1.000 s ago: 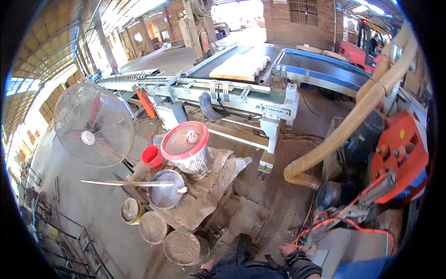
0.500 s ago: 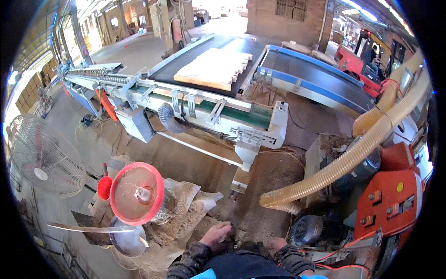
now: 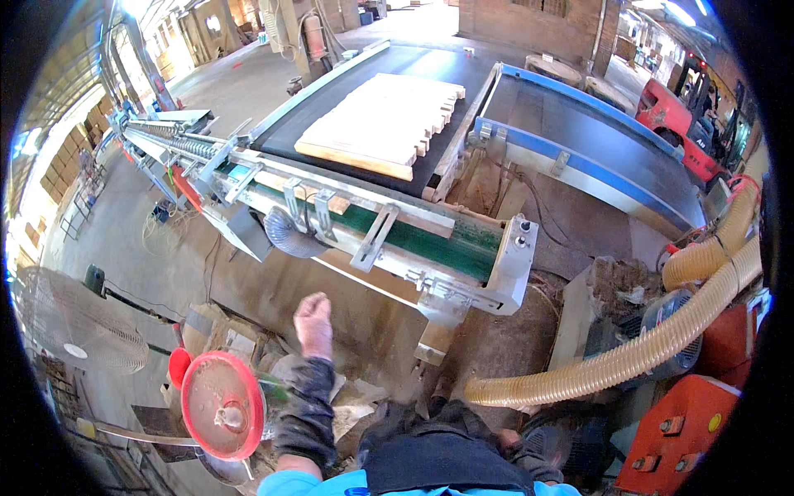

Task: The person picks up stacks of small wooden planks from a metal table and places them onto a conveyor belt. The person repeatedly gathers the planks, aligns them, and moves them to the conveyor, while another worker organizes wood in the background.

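Note:
My left hand [image 3: 313,324] is stretched forward in a dark sleeve, fingers curled in, and nothing shows in it. It hangs in the air short of the long conveyor [image 3: 397,281] with a green belt, touching nothing visible. Low by my body, my right hand [image 3: 509,440] is mostly hidden, its fingers unclear. Part of a wooden strip [image 3: 337,203] shows on the green belt. Beyond, a stack of pale wooden boards [image 3: 376,124] lies on a wide black belt [image 3: 289,120]. Left of my forearm stands a dusty bucket-like container with a pink-red rim [image 3: 256,388].
A ribbed hose [image 3: 612,368] curves across the right, above motors and a red machine housing [image 3: 670,438]. A large fan [image 3: 78,322] stands at the left. A blue-sided conveyor [image 3: 579,157] runs toward a red forklift [image 3: 682,132] with a person at it.
My left hand has risen from near my body and reached forward and left toward the conveyor. My right hand stays low and is more hidden. The whole view has shifted.

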